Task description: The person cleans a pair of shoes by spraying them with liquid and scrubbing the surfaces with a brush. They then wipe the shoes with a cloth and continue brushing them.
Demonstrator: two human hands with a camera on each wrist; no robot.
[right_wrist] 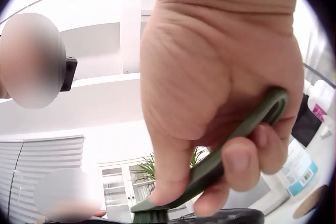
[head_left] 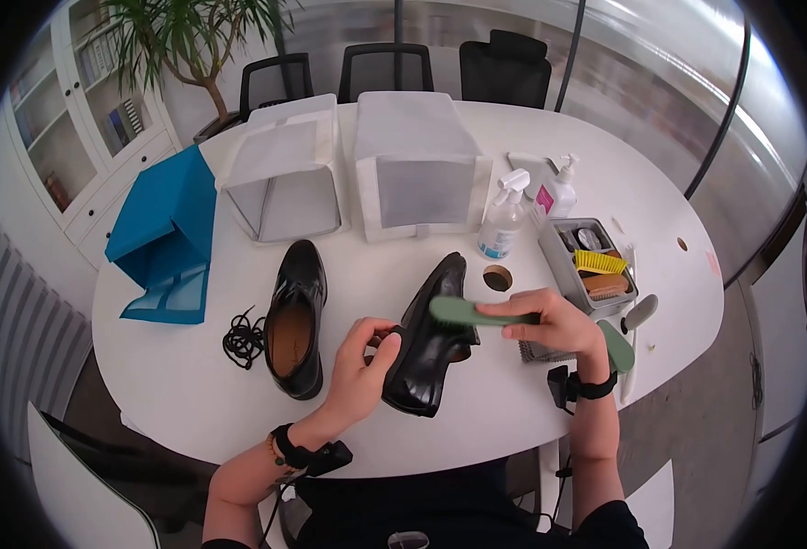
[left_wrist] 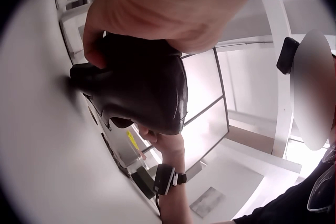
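Observation:
A black leather shoe (head_left: 419,371) is tilted over the table in front of me, its toe pointing away. My left hand (head_left: 360,371) grips it at the opening, fingers curled over the edge, as the left wrist view shows. In my right hand (head_left: 550,320) is a green brush (head_left: 463,313), its handle held between thumb and curled fingers. The brush head lies over the shoe's upper; in the right wrist view its bristles (right_wrist: 150,216) are right at the black leather. Left of my hands stands the other black shoe (head_left: 315,361), a bundle of black shoelaces (head_left: 243,339) beside it.
A grey box (head_left: 559,242) of brushes stands at the right, with a spray bottle (head_left: 501,220) and a pump bottle (head_left: 559,188) nearby. Behind are two white fabric boxes (head_left: 417,128) and a blue box (head_left: 161,206). The tabletop has a round hole (head_left: 497,277).

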